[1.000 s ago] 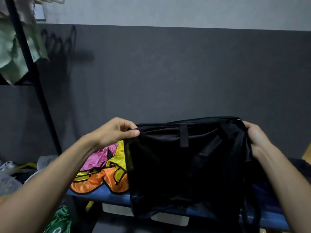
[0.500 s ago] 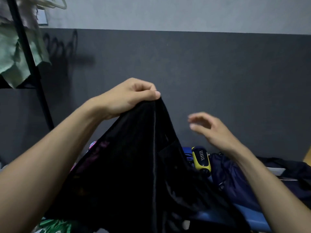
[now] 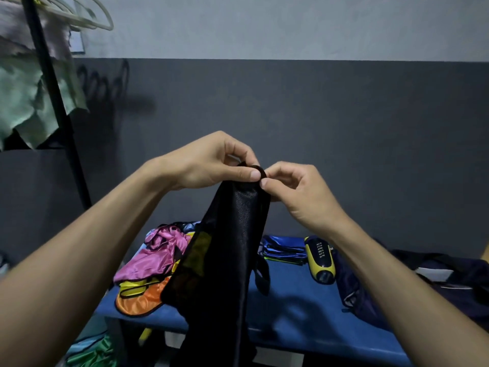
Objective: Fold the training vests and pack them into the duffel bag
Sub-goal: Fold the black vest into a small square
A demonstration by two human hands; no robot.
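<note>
Now both your left hand [image 3: 211,165] and right hand [image 3: 296,192] pinch the duffel bag [image 3: 227,247] top (hanging limp); find the opening first.

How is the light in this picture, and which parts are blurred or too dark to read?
Head view: dim light; the black bag loses its folds in darkness; hangers top left are smeared; hanger shadows fall on the grey wall; both hands' edges stay fairly sharp.

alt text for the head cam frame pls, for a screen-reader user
Both hands, left hand and right hand, pinch the top of a hanging black bag in front of a grey wall. Below, pink, yellow and orange training vests lie heaped on a blue bench.
</note>
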